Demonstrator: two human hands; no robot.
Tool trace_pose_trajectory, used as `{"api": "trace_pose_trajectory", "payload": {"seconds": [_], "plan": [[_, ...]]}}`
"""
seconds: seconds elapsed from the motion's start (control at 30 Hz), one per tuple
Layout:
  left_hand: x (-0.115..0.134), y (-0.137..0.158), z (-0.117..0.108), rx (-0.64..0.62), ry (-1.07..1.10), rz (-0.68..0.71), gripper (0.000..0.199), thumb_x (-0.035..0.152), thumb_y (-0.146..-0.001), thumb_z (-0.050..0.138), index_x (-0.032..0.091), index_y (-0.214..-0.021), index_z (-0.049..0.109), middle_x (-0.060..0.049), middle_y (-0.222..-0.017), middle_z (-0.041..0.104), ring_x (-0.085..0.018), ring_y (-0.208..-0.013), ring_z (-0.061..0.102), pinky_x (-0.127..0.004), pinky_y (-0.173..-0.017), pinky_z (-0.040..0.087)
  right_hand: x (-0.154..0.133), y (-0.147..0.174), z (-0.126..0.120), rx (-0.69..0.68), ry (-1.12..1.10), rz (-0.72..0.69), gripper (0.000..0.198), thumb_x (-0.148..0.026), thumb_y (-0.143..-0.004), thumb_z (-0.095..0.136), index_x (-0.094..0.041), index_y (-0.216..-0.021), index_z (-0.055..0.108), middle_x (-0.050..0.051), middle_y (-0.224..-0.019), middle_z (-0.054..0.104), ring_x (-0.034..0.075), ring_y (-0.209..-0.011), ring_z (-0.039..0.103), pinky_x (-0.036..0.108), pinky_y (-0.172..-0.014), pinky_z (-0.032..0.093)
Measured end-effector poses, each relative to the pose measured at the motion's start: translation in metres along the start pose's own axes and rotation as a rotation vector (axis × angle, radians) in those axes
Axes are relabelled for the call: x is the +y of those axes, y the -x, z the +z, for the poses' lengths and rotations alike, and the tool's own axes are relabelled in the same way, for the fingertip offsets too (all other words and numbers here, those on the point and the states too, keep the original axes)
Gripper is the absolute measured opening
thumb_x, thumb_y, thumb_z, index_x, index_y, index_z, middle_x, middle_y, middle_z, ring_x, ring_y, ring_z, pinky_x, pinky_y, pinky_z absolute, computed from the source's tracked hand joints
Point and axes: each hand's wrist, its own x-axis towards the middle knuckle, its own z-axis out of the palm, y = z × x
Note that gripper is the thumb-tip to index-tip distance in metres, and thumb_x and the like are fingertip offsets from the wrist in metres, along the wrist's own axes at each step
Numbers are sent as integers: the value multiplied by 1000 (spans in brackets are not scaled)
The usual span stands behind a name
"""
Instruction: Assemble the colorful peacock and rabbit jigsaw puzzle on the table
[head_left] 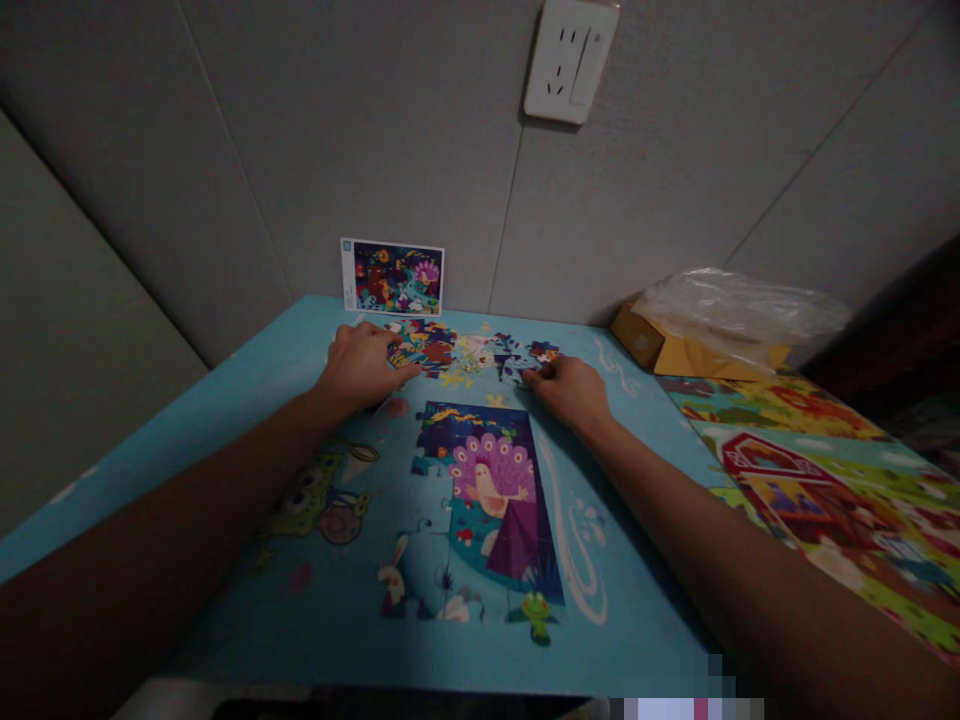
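Loose jigsaw puzzle pieces (437, 352) lie in a band at the far side of the blue table. My left hand (364, 365) rests at the left end of this band, its thumb and fingers apart around several pieces. At the right end, my right hand (571, 392) has its fingers closed at the edge of a puzzle piece (514, 370). Nearer to me lies a partly joined puzzle (491, 500) with a pink peacock, a purple tent and a white rabbit. Its left side has an uneven, stepped edge.
A picture card (397, 278) of the puzzle scene leans on the wall behind the pieces. At the right stand a yellow box (675, 350) and a clear plastic bag (742, 305). A colourful farm picture (840, 490) covers the table's right side. A socket (571, 62) is on the wall.
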Motion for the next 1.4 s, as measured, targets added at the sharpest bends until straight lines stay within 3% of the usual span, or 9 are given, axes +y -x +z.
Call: {"api": "trace_pose_trajectory", "payload": {"seconds": [0.2, 0.37, 0.47, 0.63, 0.73, 1.0, 1.13, 1.23, 1.4], "plan": [[-1, -1, 3, -61, -43, 84, 51, 52, -83, 61, 16, -117, 74, -17, -124, 68, -36, -117, 57, -53, -106, 36, 1, 0, 6, 147, -37, -19, 39, -41, -81, 70, -14, -108, 69, 17, -109, 71, 30, -99, 66, 37, -79, 45], [-2, -1, -4, 44, 51, 60, 38, 43, -89, 55, 21, -108, 79, -13, -105, 73, -31, -105, 64, -46, -95, 46, -10, 9, 3, 155, -216, -194, 19, -31, -87, 62, -15, -89, 71, 8, -86, 72, 20, -78, 63, 30, -72, 40], [3, 4, -7, 189, 230, 70, 33, 44, -91, 55, 26, -102, 81, -8, -97, 76, -26, -93, 68, -41, -85, 51, -20, 18, -1, 104, -379, -299, 26, -33, -91, 57, -15, -77, 69, 3, -68, 65, 14, -63, 55, 27, -63, 34], [26, 16, -10, 249, 405, 442, 30, 39, -93, 57, 25, -109, 78, -5, -92, 78, -21, -86, 67, -39, -82, 53, -27, 32, -1, -10, -575, -499, 46, -46, -97, 44, -16, -69, 64, 0, -59, 57, 11, -56, 47, 27, -58, 31], [37, 19, -11, 240, 459, 587, 27, 34, -94, 59, 22, -109, 77, -6, -93, 78, -21, -90, 66, -38, -81, 54, -27, 33, 3, -109, -715, -466, 45, -50, -94, 48, -17, -66, 61, 1, -61, 59, 11, -58, 48, 26, -58, 34], [34, 20, -10, 161, 483, 598, 31, 34, -93, 61, 26, -121, 72, -4, -110, 76, -23, -111, 63, -41, -99, 50, -28, 27, 9, -237, -1008, -365, 33, -49, -83, 61, -18, -72, 58, -1, -64, 58, 11, -58, 48, 25, -58, 37], [30, 17, -4, 64, 431, 572, 57, 38, -89, 63, 21, -142, 56, -9, -129, 68, -26, -121, 56, -43, -107, 44, -22, 20, 9, -112, -957, -347, 30, -44, -83, 58, -18, -69, 57, -1, -64, 56, 12, -60, 48, 26, -59, 37], [24, 13, -1, 54, 316, 445, 74, 38, -85, 66, 15, -151, 43, -14, -137, 62, -30, -125, 51, -48, -110, 38, -14, 11, 7, 24, -739, -233, 25, -37, -83, 57, -18, -66, 57, 0, -61, 56, 13, -59, 48, 26, -58, 34], [12, 5, 2, -13, 172, 282, 69, 45, -84, 64, 13, -144, 53, -16, -141, 58, -34, -129, 48, -50, -112, 32, -5, 2, 0, 28, -331, -58, 23, -31, -85, 58, -16, -69, 67, 4, -64, 64, 17, -61, 56, 28, -60, 34]]}}
